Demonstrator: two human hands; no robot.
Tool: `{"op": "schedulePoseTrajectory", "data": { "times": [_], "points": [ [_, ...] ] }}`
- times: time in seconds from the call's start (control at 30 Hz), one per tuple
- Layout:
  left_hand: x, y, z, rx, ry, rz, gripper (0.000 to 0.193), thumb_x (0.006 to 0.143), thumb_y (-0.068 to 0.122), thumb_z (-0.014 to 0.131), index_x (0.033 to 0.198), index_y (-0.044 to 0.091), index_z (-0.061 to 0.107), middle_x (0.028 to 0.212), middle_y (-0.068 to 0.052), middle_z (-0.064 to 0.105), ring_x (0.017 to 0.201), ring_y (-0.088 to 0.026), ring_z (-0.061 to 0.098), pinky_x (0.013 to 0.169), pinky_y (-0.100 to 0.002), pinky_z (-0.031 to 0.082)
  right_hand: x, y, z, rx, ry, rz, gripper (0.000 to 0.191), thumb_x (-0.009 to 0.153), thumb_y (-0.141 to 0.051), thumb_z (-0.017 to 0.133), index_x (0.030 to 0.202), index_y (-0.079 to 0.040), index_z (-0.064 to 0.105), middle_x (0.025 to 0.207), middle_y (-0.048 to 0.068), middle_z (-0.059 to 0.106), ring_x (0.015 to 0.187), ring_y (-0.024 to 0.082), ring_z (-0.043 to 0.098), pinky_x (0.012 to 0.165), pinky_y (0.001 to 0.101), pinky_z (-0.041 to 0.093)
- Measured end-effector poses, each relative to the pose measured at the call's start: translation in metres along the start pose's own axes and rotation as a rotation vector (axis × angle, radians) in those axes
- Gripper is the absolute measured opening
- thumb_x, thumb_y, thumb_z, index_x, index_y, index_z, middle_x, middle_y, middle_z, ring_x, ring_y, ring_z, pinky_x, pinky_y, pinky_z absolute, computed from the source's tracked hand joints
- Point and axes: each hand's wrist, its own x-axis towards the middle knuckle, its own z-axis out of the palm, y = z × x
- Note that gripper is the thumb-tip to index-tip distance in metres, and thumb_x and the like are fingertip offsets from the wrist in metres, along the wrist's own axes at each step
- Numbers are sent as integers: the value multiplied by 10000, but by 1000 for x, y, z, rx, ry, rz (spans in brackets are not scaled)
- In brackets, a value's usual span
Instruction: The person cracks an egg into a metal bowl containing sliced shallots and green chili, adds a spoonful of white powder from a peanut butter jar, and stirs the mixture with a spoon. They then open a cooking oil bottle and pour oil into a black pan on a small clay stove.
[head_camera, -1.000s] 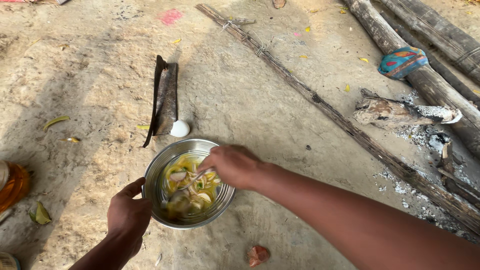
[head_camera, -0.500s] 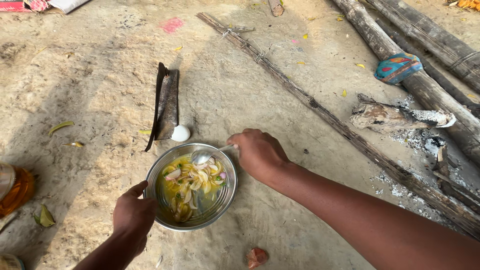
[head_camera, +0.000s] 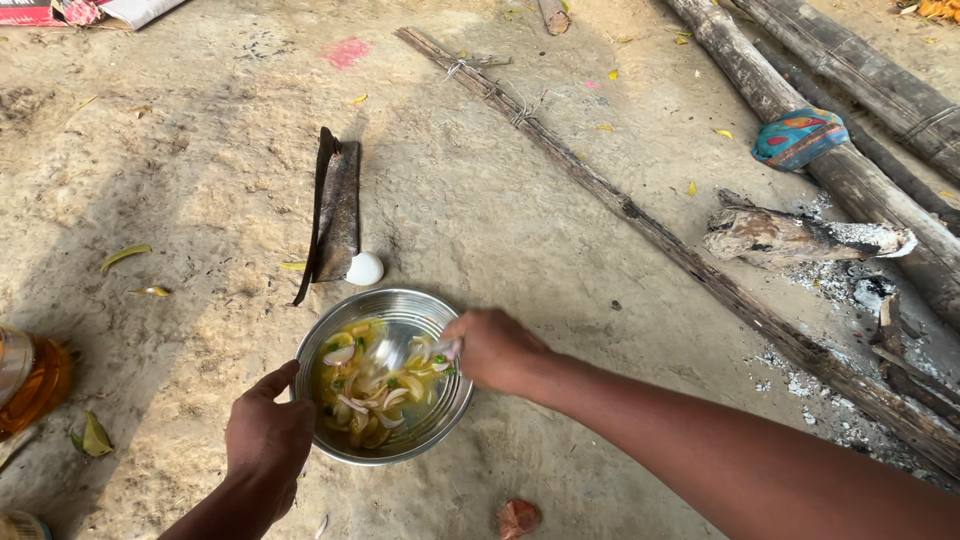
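Note:
A steel bowl (head_camera: 440, 412) stands on the sandy ground, holding yellow liquid with onion slices and green bits. My right hand (head_camera: 492, 350) grips a metal spoon (head_camera: 392, 350) whose head dips into the mixture near the bowl's middle. At the bowl's left rim rests my left hand (head_camera: 268, 436), fingers curled and the index finger touching the edge. A white eggshell half (head_camera: 364, 268) lies just beyond the bowl.
A dark curved blade on a wooden board (head_camera: 334, 212) lies behind the eggshell. A long thin pole (head_camera: 640, 222) crosses the ground diagonally. Logs, a charred piece of wood (head_camera: 800, 236) and ash are at right. An oil bottle (head_camera: 28, 378) is at the left edge.
My right hand swung from over the bowl out to its right rim and back a little, moving the spoon through the mixture. My left hand stayed at the left rim.

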Motion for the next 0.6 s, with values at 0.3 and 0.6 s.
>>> {"op": "schedulePoseTrajectory", "data": {
  "times": [0.3, 0.6],
  "points": [
    [7, -9, 1, -66, 40, 65, 646, 860, -121, 573, 1464, 107, 582, 1298, -128, 705, 708, -160, 660, 642, -324, 563, 31, -3, -16, -4, 201, 42, 406, 949, 78, 492, 1262, -111, 669, 1166, 151, 743, 696, 156, 682, 680, 316, 607],
    [2, -9, -3, -60, 80, 42, 577, 863, 16, 727, 1424, 112, 629, 1128, -148, 771, 694, -170, 638, 620, -340, 518, 21, -25, 6, -261, -141, -375, 486, 908, 78, 545, 1211, -255, 729, 1195, 105, 685, 910, 193, 691, 1000, 299, 548]
  ]
}}
